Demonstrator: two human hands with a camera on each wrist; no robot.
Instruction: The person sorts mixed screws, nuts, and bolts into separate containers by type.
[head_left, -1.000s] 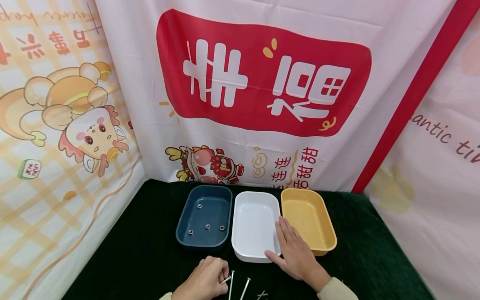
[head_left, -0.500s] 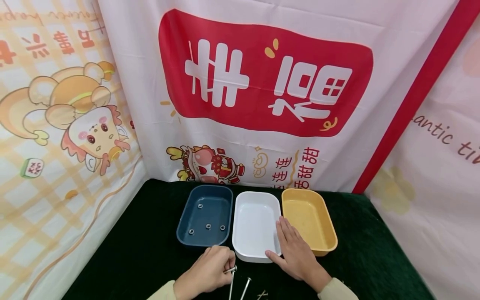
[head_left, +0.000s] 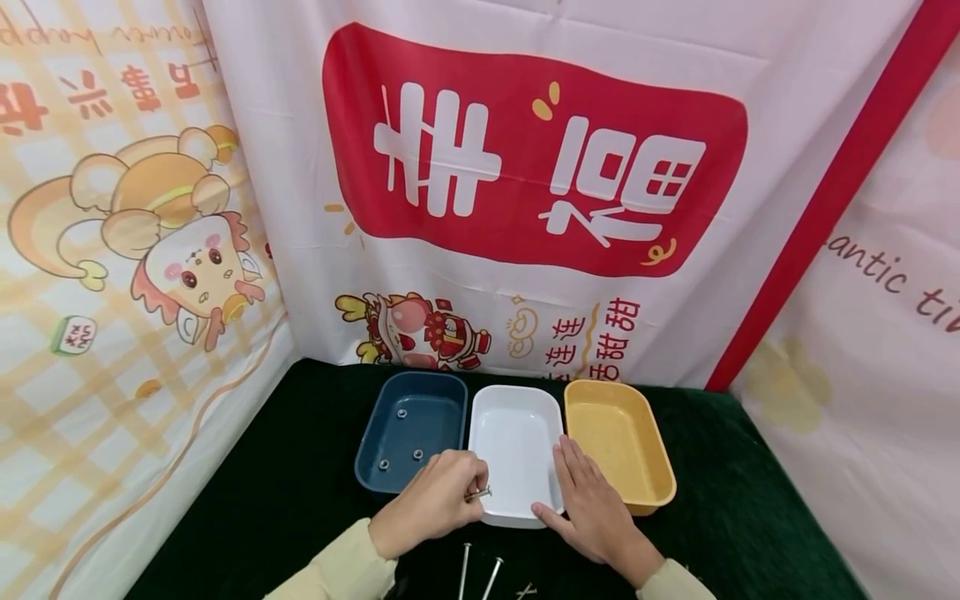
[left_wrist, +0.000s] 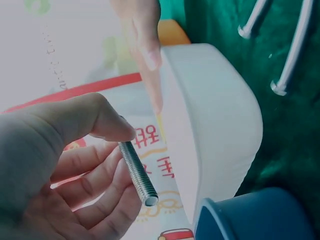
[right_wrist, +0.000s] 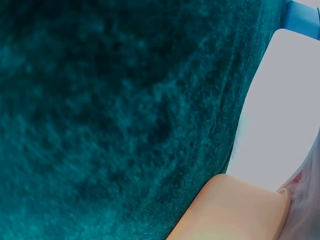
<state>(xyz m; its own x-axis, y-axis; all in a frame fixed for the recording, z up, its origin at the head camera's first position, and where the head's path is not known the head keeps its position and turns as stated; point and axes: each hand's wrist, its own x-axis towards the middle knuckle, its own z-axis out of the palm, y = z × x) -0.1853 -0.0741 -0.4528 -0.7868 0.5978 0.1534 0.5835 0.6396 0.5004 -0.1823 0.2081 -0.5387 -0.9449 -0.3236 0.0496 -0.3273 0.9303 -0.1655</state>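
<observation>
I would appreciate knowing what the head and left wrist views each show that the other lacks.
Head view only: small silver metal nuts inside the dark-blue rectangular tray. Left wrist view only: the threaded tip of the silver metal bolt pinched by the left hand. Both: that bolt and hand, the blue tray, the right hand, white rectangular tray, yellow rectangular tray, and two more silver bolts on green cloth.

A makeshift, booth-like setting is suggested: a green cloth [head_left: 757, 500] is enclosed by printed hangings [head_left: 517, 250] left, far and right.
</observation>
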